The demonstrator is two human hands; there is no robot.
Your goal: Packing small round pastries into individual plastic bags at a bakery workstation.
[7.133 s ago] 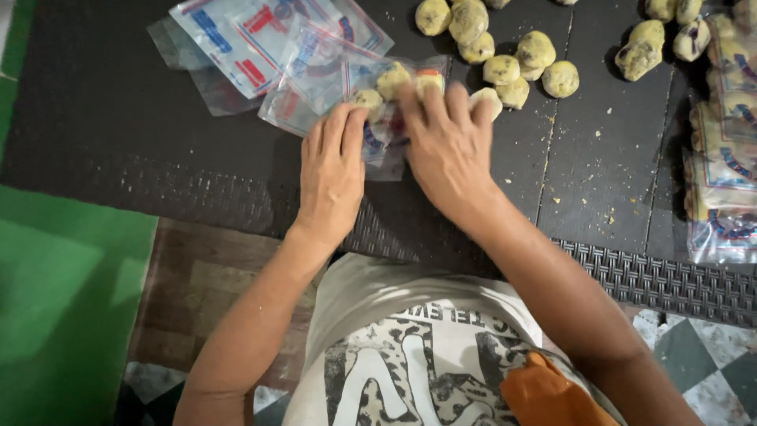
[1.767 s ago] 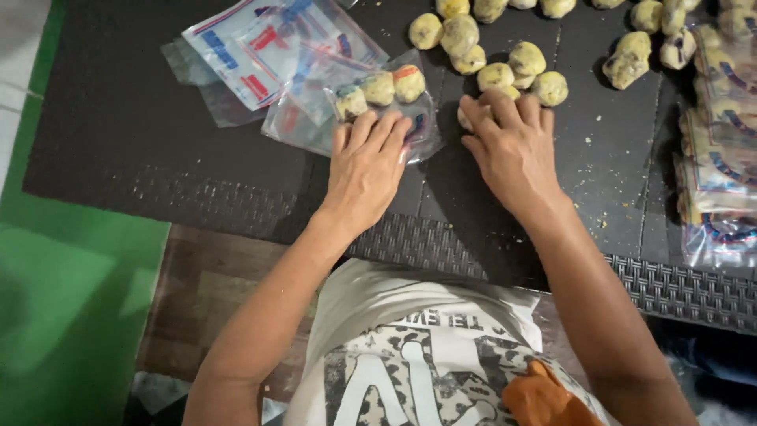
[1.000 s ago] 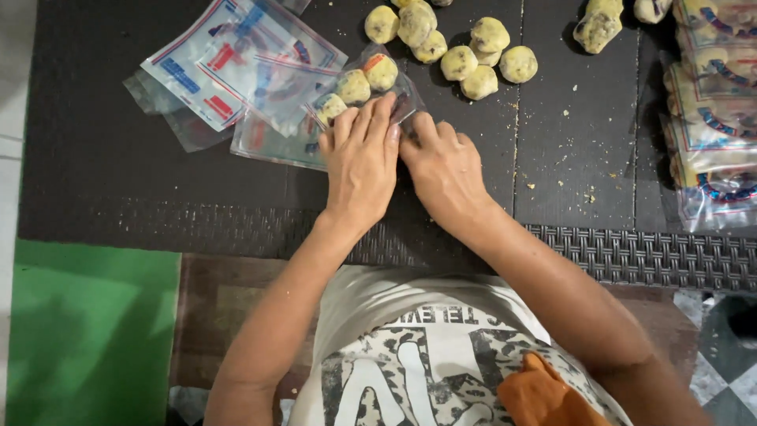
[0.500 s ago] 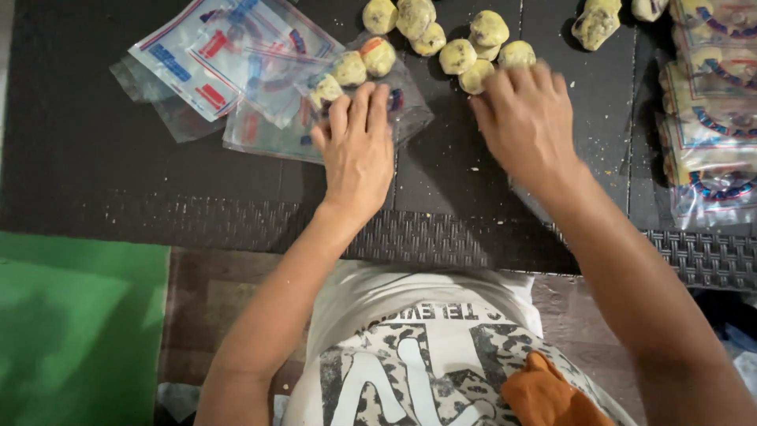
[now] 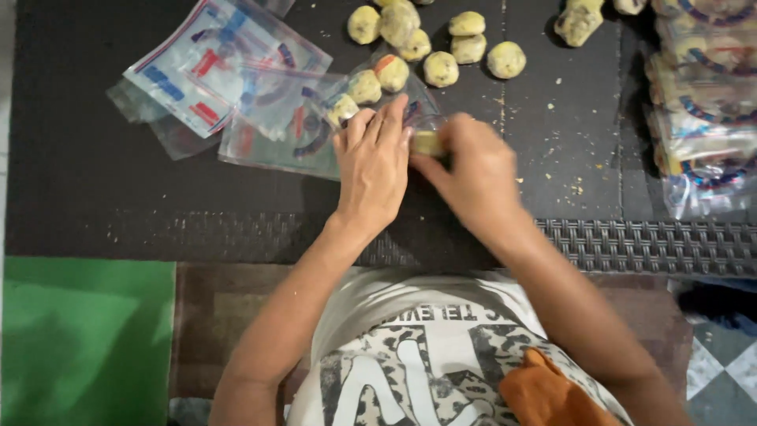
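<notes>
Centre frame: left hand point(image 5: 374, 170) lies flat, fingers spread, pressing a clear plastic bag point(image 5: 315, 126) w/ three yellow dough balls point(image 5: 367, 85) inside onto the black worktop point(image 5: 95, 189). Right hand point(image 5: 473, 173) has its grip closed on one more yellow ball point(image 5: 428, 143) at the bag's mouth. Upper left: empty clear bags point(image 5: 213, 67) w/ red & blue print, overlapping. Top centre: loose balls point(image 5: 441, 47). Right edge: stack of filled packets point(image 5: 706, 95).
</notes>
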